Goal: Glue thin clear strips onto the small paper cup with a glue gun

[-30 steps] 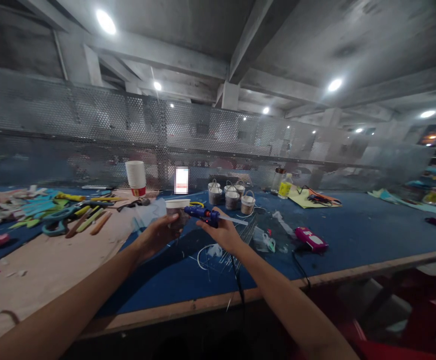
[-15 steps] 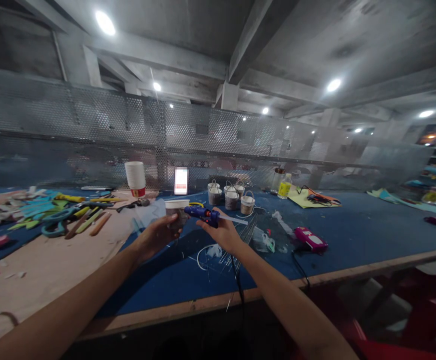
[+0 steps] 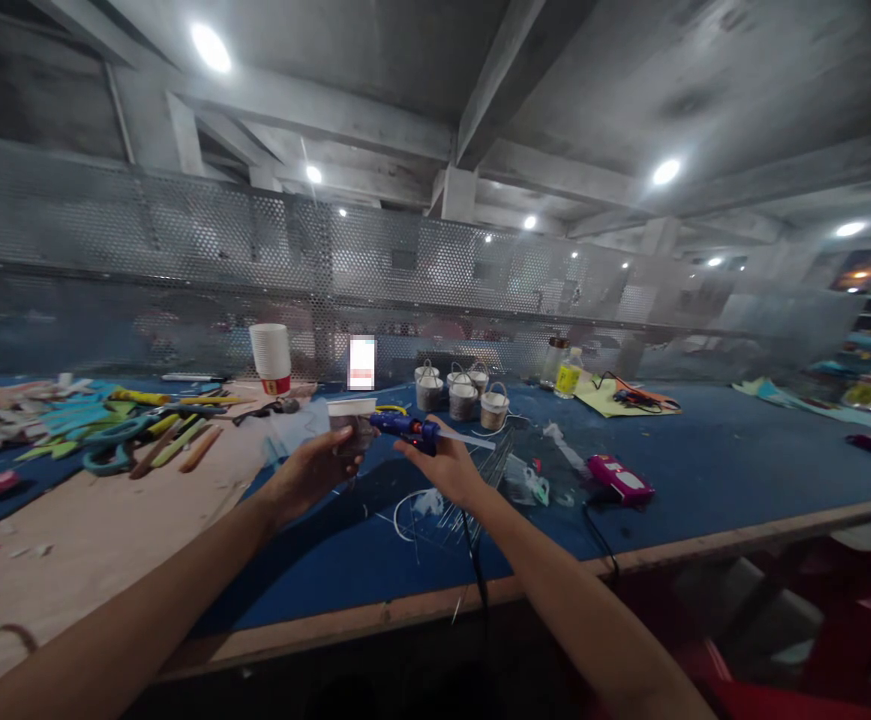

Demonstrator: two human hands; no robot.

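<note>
My left hand (image 3: 330,462) is closed round a small cup (image 3: 351,420) with a white rim and a brownish, wrapped-looking side. The cup is held above the blue table. My right hand (image 3: 446,462) grips a blue hot glue gun (image 3: 409,428), its nozzle pointing left at the cup's side. From the gun's back end a clear glue stick (image 3: 472,440) sticks out to the right. Whether the nozzle touches the cup I cannot tell. Behind the gun stand several small bucket-like cups (image 3: 463,400) with looped handles.
Thin wires (image 3: 472,500) lie under my right hand beside plastic scraps (image 3: 526,480). A magenta device (image 3: 619,480) sits to the right. On the left are blue-handled scissors (image 3: 116,445), coloured felt pieces (image 3: 52,420) and a stack of paper cups (image 3: 270,355). A lit phone (image 3: 362,362) stands at the back.
The cup and the glue gun's nozzle have shifted very slightly. Both hands keep the same hold, and the things on the table have not moved.
</note>
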